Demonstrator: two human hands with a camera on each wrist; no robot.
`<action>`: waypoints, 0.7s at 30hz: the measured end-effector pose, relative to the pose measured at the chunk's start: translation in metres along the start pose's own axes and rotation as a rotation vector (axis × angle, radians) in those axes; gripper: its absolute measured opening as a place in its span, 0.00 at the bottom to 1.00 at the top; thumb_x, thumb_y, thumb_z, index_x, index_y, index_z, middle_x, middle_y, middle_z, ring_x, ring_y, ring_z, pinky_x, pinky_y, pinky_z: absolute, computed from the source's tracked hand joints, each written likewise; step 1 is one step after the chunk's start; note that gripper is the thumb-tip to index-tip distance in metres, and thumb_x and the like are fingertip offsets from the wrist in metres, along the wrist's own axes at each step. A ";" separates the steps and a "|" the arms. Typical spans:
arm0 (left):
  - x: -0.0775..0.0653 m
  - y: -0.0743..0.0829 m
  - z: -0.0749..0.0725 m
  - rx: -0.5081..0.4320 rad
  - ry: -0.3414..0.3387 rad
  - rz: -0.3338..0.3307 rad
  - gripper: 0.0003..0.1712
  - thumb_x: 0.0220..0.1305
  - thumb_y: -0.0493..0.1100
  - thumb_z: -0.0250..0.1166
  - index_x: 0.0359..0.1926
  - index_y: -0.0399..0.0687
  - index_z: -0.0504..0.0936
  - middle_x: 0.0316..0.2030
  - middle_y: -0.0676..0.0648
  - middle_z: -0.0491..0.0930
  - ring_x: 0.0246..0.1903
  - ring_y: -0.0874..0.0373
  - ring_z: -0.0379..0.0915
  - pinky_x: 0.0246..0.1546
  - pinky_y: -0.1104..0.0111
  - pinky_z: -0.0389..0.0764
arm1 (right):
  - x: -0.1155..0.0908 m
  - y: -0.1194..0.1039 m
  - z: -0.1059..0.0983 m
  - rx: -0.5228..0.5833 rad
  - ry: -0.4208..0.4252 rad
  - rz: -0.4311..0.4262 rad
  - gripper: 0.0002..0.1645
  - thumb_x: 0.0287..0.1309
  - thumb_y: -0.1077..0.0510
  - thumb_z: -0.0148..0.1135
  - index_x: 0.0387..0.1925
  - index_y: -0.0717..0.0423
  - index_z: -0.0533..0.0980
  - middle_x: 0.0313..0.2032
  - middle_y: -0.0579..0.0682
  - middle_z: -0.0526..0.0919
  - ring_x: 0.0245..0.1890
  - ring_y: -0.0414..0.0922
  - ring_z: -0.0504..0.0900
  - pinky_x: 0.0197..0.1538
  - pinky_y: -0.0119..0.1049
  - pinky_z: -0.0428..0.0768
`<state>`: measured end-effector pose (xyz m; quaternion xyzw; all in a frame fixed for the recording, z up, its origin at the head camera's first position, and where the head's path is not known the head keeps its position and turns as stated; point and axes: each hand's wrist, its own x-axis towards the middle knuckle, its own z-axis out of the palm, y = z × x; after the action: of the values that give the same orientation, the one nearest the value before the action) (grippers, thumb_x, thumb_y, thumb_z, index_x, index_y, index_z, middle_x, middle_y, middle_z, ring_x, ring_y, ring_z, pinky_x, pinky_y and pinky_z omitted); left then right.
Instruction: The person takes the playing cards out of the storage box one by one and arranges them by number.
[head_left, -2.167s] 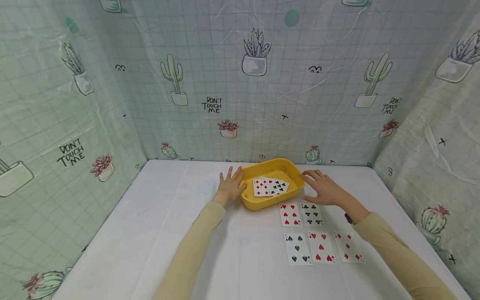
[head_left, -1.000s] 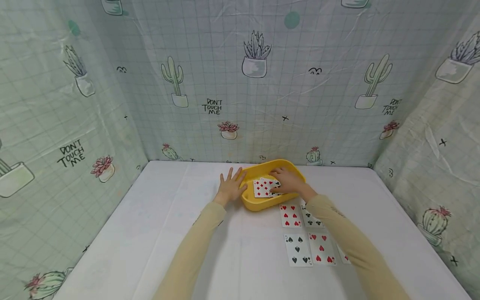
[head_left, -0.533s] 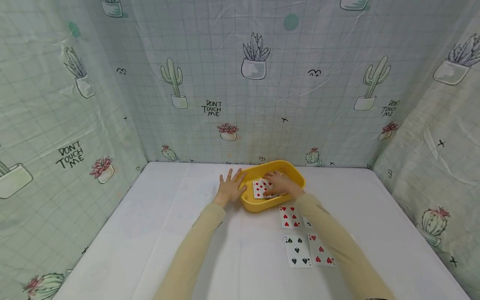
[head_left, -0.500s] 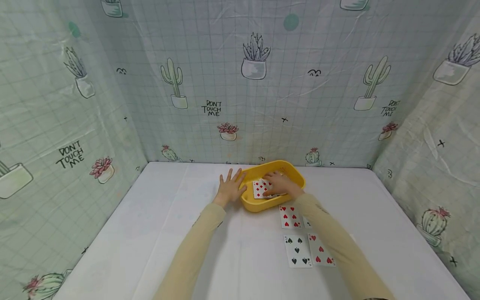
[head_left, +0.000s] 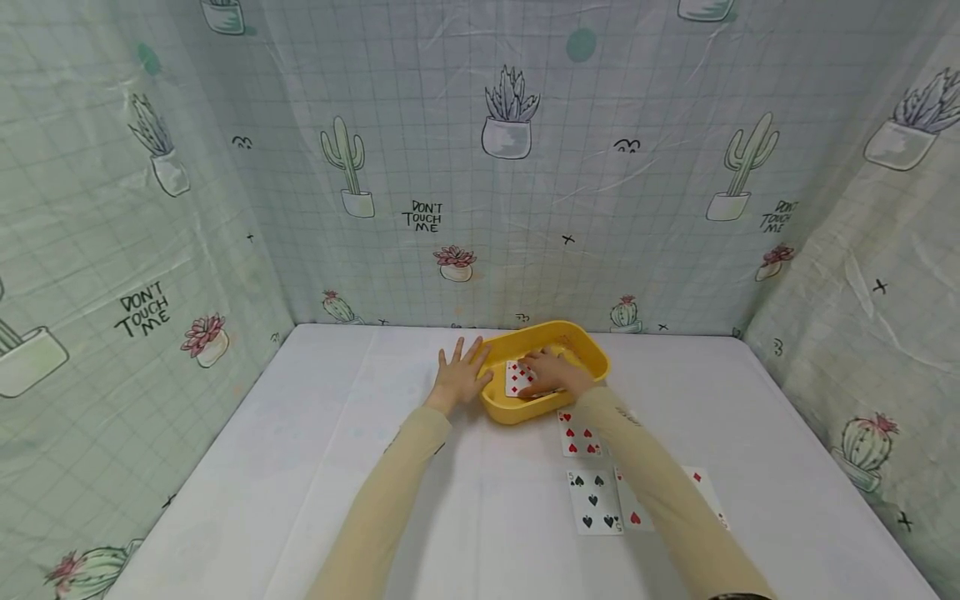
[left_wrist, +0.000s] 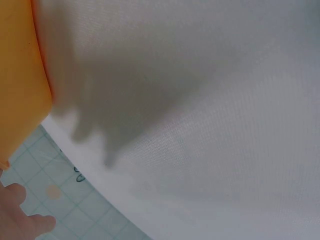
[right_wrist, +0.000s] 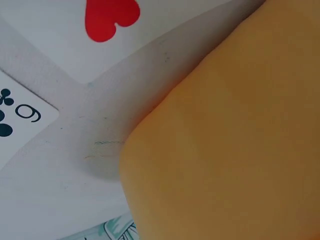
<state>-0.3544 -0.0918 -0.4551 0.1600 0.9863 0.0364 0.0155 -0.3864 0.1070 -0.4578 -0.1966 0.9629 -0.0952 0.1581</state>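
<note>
A: What are the fingers doing now?

B: The thumb and fingers of the right hand (head_left: pixel 550 372) are standing apart over the cards, but I cannot tell if they are pinching one. The left hand (head_left: pixel 456 382) is spreading its fingers wide and is gripping nothing; its thumb is lying at the rim of the yellow tray (head_left: pixel 517 413), maybe touching.

A: And what is changing?

B: Two seconds ago the right hand was waiting outside, at the right end. Now it is reaching inside and covering the black club cards; only a red diamond card (head_left: pixel 513 379) is showing. So, in my judgement, the work is passing to the cards in the tray.

A: Farther out?

B: On the white table (head_left: pixel 360 467), the six of hearts (head_left: pixel 579 435) and the five of spades (head_left: pixel 594 502) are lying face up, while the right sleeve (head_left: pixel 652 492) is partly hiding others.

A: Is another view helping?

B: Yes. The right wrist view is showing the corner of a club card (right_wrist: pixel 20 117), which the sleeve is almost hiding from the head. But no fingers are appearing there.
</note>
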 end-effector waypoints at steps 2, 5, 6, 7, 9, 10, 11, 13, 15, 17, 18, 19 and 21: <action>-0.001 0.000 -0.001 0.002 -0.002 -0.001 0.33 0.66 0.59 0.38 0.69 0.58 0.45 0.70 0.52 0.41 0.69 0.44 0.34 0.62 0.41 0.44 | 0.001 -0.001 0.000 0.003 -0.011 0.002 0.43 0.48 0.34 0.57 0.63 0.47 0.61 0.67 0.50 0.56 0.69 0.54 0.45 0.65 0.60 0.44; -0.001 0.001 -0.002 -0.008 -0.010 -0.003 0.33 0.66 0.59 0.38 0.69 0.58 0.45 0.70 0.53 0.40 0.69 0.44 0.32 0.62 0.40 0.42 | 0.003 0.000 0.002 -0.023 -0.020 -0.008 0.43 0.48 0.33 0.56 0.63 0.47 0.61 0.67 0.51 0.56 0.68 0.55 0.46 0.65 0.60 0.44; -0.002 0.001 -0.002 -0.009 -0.012 -0.004 0.33 0.66 0.59 0.38 0.69 0.58 0.45 0.70 0.52 0.40 0.69 0.44 0.32 0.62 0.40 0.42 | 0.004 0.000 0.002 -0.033 -0.020 -0.012 0.43 0.48 0.33 0.56 0.63 0.47 0.62 0.66 0.52 0.57 0.68 0.55 0.47 0.65 0.60 0.45; -0.002 0.001 -0.002 -0.012 -0.014 -0.005 0.33 0.66 0.59 0.38 0.69 0.58 0.45 0.70 0.53 0.40 0.69 0.45 0.32 0.62 0.40 0.42 | 0.004 0.000 0.002 -0.038 -0.020 -0.016 0.43 0.48 0.33 0.56 0.63 0.48 0.62 0.66 0.52 0.58 0.68 0.56 0.48 0.65 0.61 0.46; -0.002 0.001 -0.002 -0.015 -0.017 -0.008 0.33 0.66 0.59 0.38 0.69 0.58 0.45 0.70 0.53 0.40 0.69 0.45 0.31 0.62 0.40 0.41 | 0.005 0.000 0.002 -0.059 -0.021 -0.027 0.43 0.47 0.33 0.57 0.62 0.48 0.62 0.65 0.53 0.59 0.67 0.57 0.49 0.64 0.61 0.48; -0.002 0.001 -0.003 -0.016 -0.018 -0.009 0.33 0.66 0.59 0.38 0.69 0.58 0.45 0.70 0.53 0.40 0.69 0.45 0.31 0.62 0.40 0.41 | 0.005 0.000 0.002 -0.066 -0.021 -0.032 0.43 0.47 0.33 0.57 0.62 0.48 0.62 0.65 0.54 0.59 0.67 0.57 0.50 0.63 0.62 0.49; -0.002 0.001 -0.002 -0.015 -0.018 -0.010 0.33 0.66 0.59 0.38 0.69 0.58 0.45 0.70 0.53 0.40 0.69 0.45 0.31 0.62 0.41 0.41 | 0.004 0.000 0.002 -0.067 -0.020 -0.034 0.43 0.47 0.33 0.57 0.62 0.48 0.62 0.64 0.54 0.60 0.67 0.57 0.50 0.63 0.62 0.49; -0.002 0.001 -0.002 -0.016 -0.016 -0.012 0.33 0.66 0.59 0.39 0.69 0.58 0.45 0.70 0.53 0.40 0.69 0.45 0.31 0.63 0.41 0.41 | 0.004 -0.001 0.001 -0.078 -0.022 -0.037 0.44 0.47 0.33 0.57 0.62 0.48 0.62 0.64 0.54 0.60 0.66 0.58 0.50 0.63 0.62 0.50; -0.002 0.001 -0.003 -0.013 -0.013 -0.013 0.33 0.66 0.59 0.39 0.69 0.58 0.45 0.70 0.53 0.40 0.69 0.45 0.32 0.63 0.41 0.41 | 0.004 -0.001 0.001 -0.086 -0.019 -0.041 0.45 0.46 0.33 0.57 0.63 0.48 0.61 0.64 0.54 0.60 0.67 0.58 0.50 0.63 0.62 0.50; -0.002 0.001 -0.002 -0.013 -0.011 -0.013 0.33 0.66 0.59 0.39 0.69 0.58 0.45 0.70 0.53 0.41 0.69 0.45 0.32 0.63 0.41 0.41 | 0.004 0.000 0.002 -0.090 -0.013 -0.043 0.45 0.46 0.32 0.57 0.63 0.48 0.60 0.65 0.54 0.59 0.67 0.58 0.50 0.63 0.62 0.51; -0.002 0.001 -0.002 -0.014 -0.009 -0.012 0.33 0.66 0.59 0.39 0.69 0.58 0.45 0.70 0.53 0.41 0.69 0.45 0.32 0.63 0.41 0.41 | 0.004 0.000 0.002 -0.092 -0.010 -0.043 0.46 0.46 0.32 0.57 0.64 0.49 0.60 0.65 0.54 0.59 0.67 0.57 0.50 0.63 0.62 0.51; -0.002 0.001 -0.002 -0.014 -0.009 -0.011 0.33 0.66 0.59 0.39 0.69 0.58 0.45 0.70 0.53 0.40 0.69 0.45 0.32 0.63 0.41 0.41 | 0.004 0.000 0.002 -0.091 -0.006 -0.044 0.46 0.46 0.32 0.57 0.64 0.49 0.60 0.65 0.54 0.59 0.66 0.57 0.51 0.63 0.62 0.51; -0.002 0.000 -0.001 -0.011 -0.008 -0.009 0.33 0.66 0.59 0.39 0.69 0.58 0.45 0.70 0.53 0.40 0.69 0.45 0.32 0.62 0.41 0.42 | 0.004 0.001 0.003 -0.087 0.004 -0.047 0.46 0.46 0.33 0.58 0.64 0.49 0.60 0.65 0.55 0.59 0.66 0.57 0.52 0.63 0.61 0.52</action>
<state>-0.3527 -0.0920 -0.4537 0.1556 0.9868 0.0412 0.0203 -0.3893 0.1058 -0.4616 -0.2255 0.9616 -0.0573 0.1453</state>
